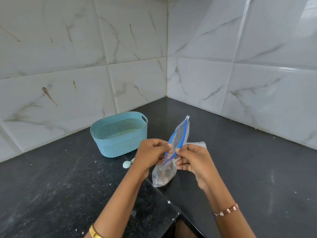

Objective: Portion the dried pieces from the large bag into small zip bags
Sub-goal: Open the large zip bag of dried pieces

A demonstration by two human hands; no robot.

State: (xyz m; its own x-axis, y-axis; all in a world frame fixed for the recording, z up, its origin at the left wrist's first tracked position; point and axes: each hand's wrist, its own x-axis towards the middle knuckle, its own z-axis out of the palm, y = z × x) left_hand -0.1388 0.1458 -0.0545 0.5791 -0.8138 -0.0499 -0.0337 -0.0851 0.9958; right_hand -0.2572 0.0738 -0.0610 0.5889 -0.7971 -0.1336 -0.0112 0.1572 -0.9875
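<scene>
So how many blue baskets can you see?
1. The light blue perforated plastic basket sits on the black speckled countertop near the tiled wall, behind the left hand. None looks hidden.

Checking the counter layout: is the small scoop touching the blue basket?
Apart. The head view shows bare dark counter between the scoop and the base of the basket; the scoop lies just in front of it.
</scene>
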